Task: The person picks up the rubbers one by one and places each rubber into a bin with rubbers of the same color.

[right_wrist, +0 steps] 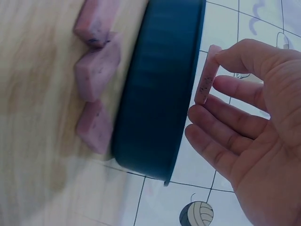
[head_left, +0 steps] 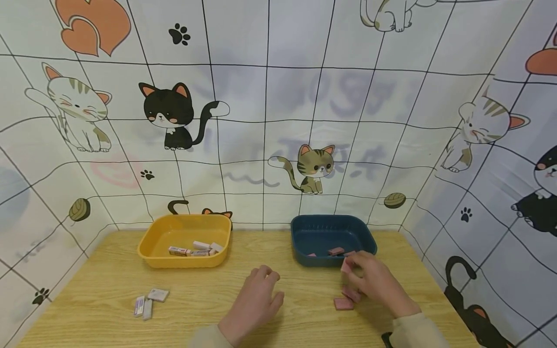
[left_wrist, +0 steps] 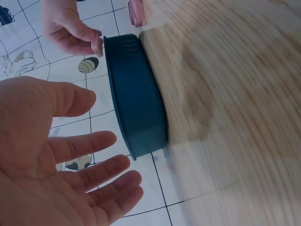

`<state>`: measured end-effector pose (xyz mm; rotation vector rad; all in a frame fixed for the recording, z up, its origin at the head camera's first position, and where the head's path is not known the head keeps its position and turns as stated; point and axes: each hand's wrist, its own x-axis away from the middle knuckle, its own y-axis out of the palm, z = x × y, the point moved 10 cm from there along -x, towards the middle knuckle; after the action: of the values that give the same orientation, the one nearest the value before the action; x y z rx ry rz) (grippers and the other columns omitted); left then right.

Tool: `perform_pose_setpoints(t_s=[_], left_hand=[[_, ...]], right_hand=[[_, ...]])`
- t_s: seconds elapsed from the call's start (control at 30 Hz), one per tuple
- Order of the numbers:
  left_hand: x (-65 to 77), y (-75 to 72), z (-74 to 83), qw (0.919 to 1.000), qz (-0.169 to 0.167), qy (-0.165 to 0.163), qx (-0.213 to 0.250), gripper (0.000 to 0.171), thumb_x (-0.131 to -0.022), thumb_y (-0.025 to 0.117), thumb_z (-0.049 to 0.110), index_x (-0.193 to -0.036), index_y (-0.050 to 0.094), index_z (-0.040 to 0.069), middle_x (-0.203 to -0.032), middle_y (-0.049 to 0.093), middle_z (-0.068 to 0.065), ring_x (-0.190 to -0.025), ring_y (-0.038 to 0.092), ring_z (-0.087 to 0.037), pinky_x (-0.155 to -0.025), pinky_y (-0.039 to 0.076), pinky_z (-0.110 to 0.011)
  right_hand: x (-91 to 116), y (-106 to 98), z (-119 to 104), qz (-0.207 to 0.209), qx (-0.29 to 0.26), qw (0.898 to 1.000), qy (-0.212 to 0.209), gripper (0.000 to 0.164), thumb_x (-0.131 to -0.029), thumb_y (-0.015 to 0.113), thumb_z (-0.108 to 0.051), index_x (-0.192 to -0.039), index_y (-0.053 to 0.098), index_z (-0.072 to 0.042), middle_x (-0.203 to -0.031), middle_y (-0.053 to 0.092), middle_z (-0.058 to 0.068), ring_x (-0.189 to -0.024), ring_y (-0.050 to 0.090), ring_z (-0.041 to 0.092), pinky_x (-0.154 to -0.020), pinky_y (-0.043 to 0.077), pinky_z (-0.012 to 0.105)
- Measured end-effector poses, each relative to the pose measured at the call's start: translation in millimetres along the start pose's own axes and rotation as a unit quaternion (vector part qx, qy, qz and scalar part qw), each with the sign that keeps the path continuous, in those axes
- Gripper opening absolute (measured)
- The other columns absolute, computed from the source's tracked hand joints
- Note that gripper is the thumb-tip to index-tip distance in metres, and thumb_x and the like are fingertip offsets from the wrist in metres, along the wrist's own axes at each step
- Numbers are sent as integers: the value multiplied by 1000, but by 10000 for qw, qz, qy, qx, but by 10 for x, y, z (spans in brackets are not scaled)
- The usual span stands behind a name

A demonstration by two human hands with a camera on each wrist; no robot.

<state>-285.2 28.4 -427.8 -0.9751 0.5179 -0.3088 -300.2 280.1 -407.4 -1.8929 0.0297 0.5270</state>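
Note:
My right hand point(head_left: 377, 281) pinches a pink eraser point(right_wrist: 207, 75) between thumb and fingers, just over the front right rim of the dark blue bin point(head_left: 317, 261). Several pink erasers point(head_left: 336, 251) lie inside that bin. Below the right hand, more pink erasers point(head_left: 344, 303) rest on the table; the right wrist view shows three, set close together. My left hand point(head_left: 256, 300) hovers over the middle of the table, holding nothing, its fingers loosely bent and spread in the left wrist view.
A yellow bin point(head_left: 183, 262) at the back left holds several white erasers point(head_left: 178, 251), some in printed sleeves. Three more white erasers point(head_left: 158, 295) lie on the wooden table point(head_left: 95, 285) in front of it. A cat-patterned cloth point(head_left: 243, 145) hangs behind the table.

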Motion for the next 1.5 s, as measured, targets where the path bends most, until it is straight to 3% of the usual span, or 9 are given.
perform_pose_setpoints(t_s=[0.2,0.37,0.67,0.93,1.2,1.37,1.5], left_hand=[[-10,26,36,10000,-47,18,73,27,-93,71,16,-114,70,-1,-110,61,-9,-96,56,-22,-82,51,-40],[-25,73,30,9999,-63,-35,124,27,-92,72,17,-113,71,0,-109,61,-8,-93,55,-21,-81,50,-39],[-29,186,57,9997,-176,-91,114,26,-92,71,19,-111,72,1,-107,61,-7,-92,54,-22,-81,50,-39],[-19,234,113,9996,-232,33,127,25,-94,71,20,-110,71,2,-107,60,-5,-92,53,-19,-81,49,-37],[-21,272,108,9993,-285,-42,221,25,-94,72,22,-111,71,3,-108,60,-3,-93,53,-18,-84,50,-38],[-18,254,128,9997,-183,52,157,24,-94,72,21,-110,71,3,-107,60,-4,-93,54,-19,-83,50,-38],[-18,283,104,9994,-271,-56,184,25,-94,71,22,-110,72,3,-108,60,-3,-94,54,-18,-85,50,-38]], right_hand=[[-90,-34,-68,163,-110,9998,-55,5,-93,77,-17,-95,73,-14,-102,68,2,-99,67,25,-85,56,47],[-170,3,-57,114,-166,9998,78,9,-94,77,-25,-93,72,-18,-103,69,2,-102,68,27,-88,56,49],[-321,106,-106,29,-337,9994,86,7,-94,76,-23,-94,71,-18,-99,66,-2,-94,65,20,-82,55,43],[-443,248,-68,34,-518,9980,366,8,-93,78,-22,-92,73,-17,-98,67,1,-91,64,20,-82,54,43],[-565,382,-43,-7,-809,9944,677,8,-93,77,-21,-92,73,-14,-97,67,3,-89,68,22,-80,58,42],[-648,494,-20,-115,-755,9932,873,9,-93,78,-23,-91,74,-15,-96,67,3,-89,64,23,-81,54,44],[-700,584,-17,-216,-777,9912,1048,7,-93,78,-23,-90,75,-17,-96,66,2,-89,62,22,-81,52,46]])
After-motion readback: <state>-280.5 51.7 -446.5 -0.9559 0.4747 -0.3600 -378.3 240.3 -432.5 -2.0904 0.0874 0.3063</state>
